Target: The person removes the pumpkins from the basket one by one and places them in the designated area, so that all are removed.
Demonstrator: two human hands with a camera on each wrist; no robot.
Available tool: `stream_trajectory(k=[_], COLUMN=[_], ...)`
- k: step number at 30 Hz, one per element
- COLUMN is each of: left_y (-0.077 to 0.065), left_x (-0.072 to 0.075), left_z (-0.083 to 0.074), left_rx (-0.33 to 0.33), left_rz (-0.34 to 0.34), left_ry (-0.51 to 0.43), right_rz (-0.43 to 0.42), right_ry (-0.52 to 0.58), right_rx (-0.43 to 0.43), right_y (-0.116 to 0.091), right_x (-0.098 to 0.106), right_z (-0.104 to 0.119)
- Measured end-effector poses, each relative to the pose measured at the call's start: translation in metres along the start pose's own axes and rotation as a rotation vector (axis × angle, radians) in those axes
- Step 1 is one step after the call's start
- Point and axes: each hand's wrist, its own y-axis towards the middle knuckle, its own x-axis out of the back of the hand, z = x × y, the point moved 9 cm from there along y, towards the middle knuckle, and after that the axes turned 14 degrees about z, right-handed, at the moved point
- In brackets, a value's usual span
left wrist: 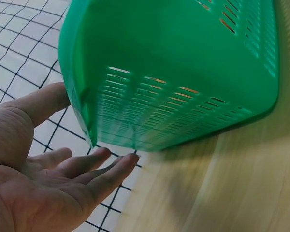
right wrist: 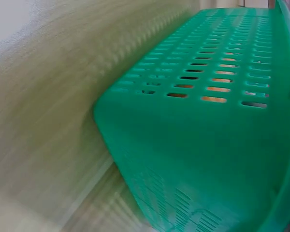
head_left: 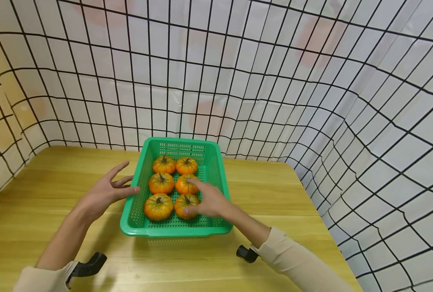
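A green plastic basket (head_left: 179,231) holds several small orange pumpkins in two columns. My right hand (head_left: 212,200) reaches in over the right rim, fingers spread. Its fingertips overlap the middle right pumpkin (head_left: 182,185), and its blurred thumb lies over the front right pumpkin (head_left: 183,199). On the other side my left hand (head_left: 104,192) is spread beside the basket's left rim, its thumb tip right at that rim. In the left wrist view this hand (left wrist: 53,179) lies palm up along the basket's outer wall (left wrist: 159,53). The right wrist view shows the slotted wall (right wrist: 183,130), with the hand hidden.
The basket stands on a wooden table (head_left: 271,202), close to its back edge. A black wire grid (head_left: 220,73) before pale sheeting closes off the back and sides. Black wrist mounts (head_left: 88,265) show at both sleeves.
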Motion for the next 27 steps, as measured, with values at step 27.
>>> stream_trajectory(k=[27], left_y=[0.007], left_x=[-0.004], left_z=[0.01], left_rx=[-0.104], left_rz=[0.042], left_ry=[-0.158], right_rz=[-0.008], right_ry=[-0.032], right_rx=[-0.035], right_y=[0.016], right_x=[-0.017], right_z=[-0.009])
